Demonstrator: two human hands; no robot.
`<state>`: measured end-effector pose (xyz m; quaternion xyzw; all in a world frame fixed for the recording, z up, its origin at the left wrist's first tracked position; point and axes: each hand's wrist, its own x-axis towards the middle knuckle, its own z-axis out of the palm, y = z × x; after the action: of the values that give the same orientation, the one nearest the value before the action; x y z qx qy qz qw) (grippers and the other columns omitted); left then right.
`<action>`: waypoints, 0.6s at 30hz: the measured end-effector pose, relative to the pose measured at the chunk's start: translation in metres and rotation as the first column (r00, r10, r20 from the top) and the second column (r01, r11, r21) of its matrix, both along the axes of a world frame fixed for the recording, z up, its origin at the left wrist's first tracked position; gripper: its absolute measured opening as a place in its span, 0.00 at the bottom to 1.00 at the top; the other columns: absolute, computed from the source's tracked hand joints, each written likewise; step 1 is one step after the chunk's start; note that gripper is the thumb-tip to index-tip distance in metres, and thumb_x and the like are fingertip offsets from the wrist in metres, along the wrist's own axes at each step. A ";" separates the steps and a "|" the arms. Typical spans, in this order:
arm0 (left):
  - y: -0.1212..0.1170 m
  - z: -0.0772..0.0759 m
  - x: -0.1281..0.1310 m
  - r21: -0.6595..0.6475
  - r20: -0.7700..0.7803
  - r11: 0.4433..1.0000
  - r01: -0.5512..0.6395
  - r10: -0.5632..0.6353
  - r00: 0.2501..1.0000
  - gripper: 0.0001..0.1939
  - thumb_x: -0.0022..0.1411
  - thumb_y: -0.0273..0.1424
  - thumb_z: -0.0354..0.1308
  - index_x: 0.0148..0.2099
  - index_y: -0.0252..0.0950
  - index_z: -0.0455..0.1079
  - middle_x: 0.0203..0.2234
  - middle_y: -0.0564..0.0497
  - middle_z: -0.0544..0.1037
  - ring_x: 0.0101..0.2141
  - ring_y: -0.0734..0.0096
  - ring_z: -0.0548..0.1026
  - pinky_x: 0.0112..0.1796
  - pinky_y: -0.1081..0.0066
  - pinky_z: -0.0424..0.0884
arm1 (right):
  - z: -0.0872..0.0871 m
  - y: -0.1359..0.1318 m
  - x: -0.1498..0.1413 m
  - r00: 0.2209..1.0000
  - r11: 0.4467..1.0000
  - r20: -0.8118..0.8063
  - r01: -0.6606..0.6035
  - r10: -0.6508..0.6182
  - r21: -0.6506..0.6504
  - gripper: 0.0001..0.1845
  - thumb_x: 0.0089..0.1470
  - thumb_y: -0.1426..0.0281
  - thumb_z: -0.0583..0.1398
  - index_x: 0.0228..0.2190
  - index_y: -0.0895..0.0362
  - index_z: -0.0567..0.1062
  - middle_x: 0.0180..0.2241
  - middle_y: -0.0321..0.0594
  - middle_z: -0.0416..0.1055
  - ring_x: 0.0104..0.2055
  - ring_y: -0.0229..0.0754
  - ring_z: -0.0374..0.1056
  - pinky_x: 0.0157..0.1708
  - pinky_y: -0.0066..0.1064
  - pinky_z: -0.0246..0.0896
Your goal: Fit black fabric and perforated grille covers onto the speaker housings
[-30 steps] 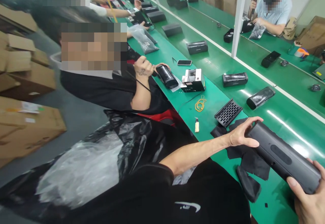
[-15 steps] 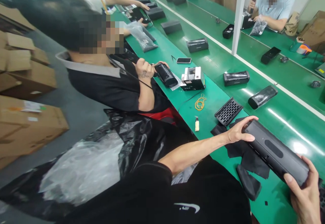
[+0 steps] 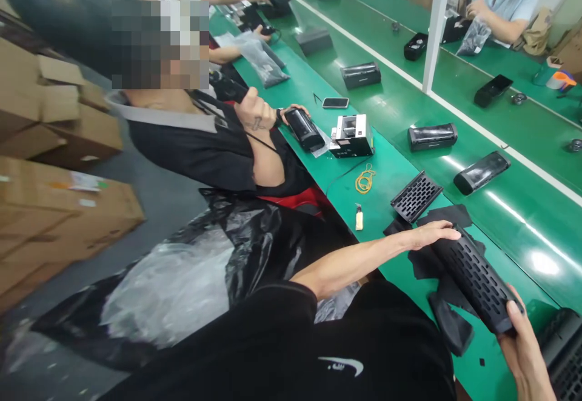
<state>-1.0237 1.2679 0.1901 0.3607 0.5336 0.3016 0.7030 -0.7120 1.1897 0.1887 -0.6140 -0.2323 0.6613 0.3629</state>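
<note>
Between my two hands is a long black speaker housing point(image 3: 478, 280), its slotted grille side facing up. My left hand point(image 3: 436, 235) grips its far end, fingers over the top edge. At the near end my right hand point(image 3: 521, 325) holds it with the thumb on the edge; the other fingers are partly hidden. Beneath the housing lie black cloth pieces point(image 3: 425, 263) and a folded black piece point(image 3: 450, 323) on the green bench. A slotted black grille panel point(image 3: 417, 197) rests just beyond my left hand. Another black slotted housing point(image 3: 564, 352) is at the lower right edge.
A white-and-black machine point(image 3: 352, 136), yellow rubber bands point(image 3: 364, 178), a small bottle point(image 3: 359, 218) and a phone point(image 3: 335, 103) lie along the bench. Speakers point(image 3: 431, 137) stand on the green conveyor. A co-worker point(image 3: 195, 140) sits at my left, beside a plastic-filled black bag point(image 3: 168, 292).
The housing has been rolled over in my hands: its smooth side with the oval panel faced up before, and now the slotted grille does. It has moved slightly down and left.
</note>
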 end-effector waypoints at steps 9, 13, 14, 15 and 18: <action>-0.032 -0.017 0.014 -0.145 -0.086 0.986 -0.077 0.065 0.994 0.44 0.56 0.51 0.66 0.70 0.38 0.68 0.73 0.45 0.63 0.74 0.48 0.57 0.73 0.53 0.49 | -0.017 -0.033 -0.011 0.983 0.988 0.104 0.151 -0.153 0.026 0.43 0.43 0.53 0.76 0.57 0.53 0.74 0.46 0.40 0.77 0.47 0.45 0.72 0.45 0.32 0.70; -0.032 -0.016 0.012 -0.142 0.048 0.990 -0.004 0.011 0.999 0.51 0.52 0.48 0.71 0.74 0.39 0.62 0.73 0.43 0.63 0.72 0.51 0.61 0.72 0.56 0.53 | -0.024 -0.041 0.005 0.990 0.996 0.115 0.086 -0.083 -0.024 0.51 0.39 0.47 0.76 0.61 0.53 0.71 0.51 0.44 0.76 0.51 0.52 0.73 0.47 0.40 0.74; -0.031 -0.015 0.011 -0.155 0.056 0.988 0.014 -0.005 0.998 0.51 0.51 0.48 0.73 0.73 0.39 0.63 0.71 0.42 0.66 0.70 0.51 0.65 0.70 0.56 0.59 | -0.024 -0.043 0.007 0.992 0.997 0.107 0.074 -0.070 -0.027 0.52 0.39 0.48 0.76 0.62 0.51 0.70 0.54 0.44 0.75 0.52 0.53 0.73 0.48 0.41 0.74; -0.028 -0.013 0.011 -0.179 0.051 0.983 0.032 -0.023 0.998 0.50 0.50 0.49 0.74 0.72 0.40 0.65 0.69 0.42 0.69 0.67 0.51 0.69 0.66 0.55 0.66 | -0.022 -0.045 0.006 0.993 0.997 0.100 0.065 -0.062 -0.028 0.52 0.41 0.49 0.77 0.64 0.49 0.69 0.56 0.43 0.74 0.54 0.52 0.73 0.49 0.42 0.74; -0.019 -0.008 0.010 -0.291 0.020 0.951 0.101 -0.100 0.995 0.42 0.51 0.54 0.72 0.64 0.41 0.72 0.62 0.43 0.76 0.57 0.50 0.77 0.45 0.61 0.82 | -0.017 -0.052 -0.003 0.994 0.996 0.088 0.065 -0.059 -0.066 0.51 0.42 0.52 0.76 0.65 0.46 0.68 0.60 0.43 0.72 0.52 0.52 0.74 0.45 0.44 0.77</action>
<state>-1.0138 1.2490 0.1822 0.2791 0.5514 0.1845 0.7642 -0.7146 1.1382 0.1720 -0.6610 -0.2054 0.6303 0.3516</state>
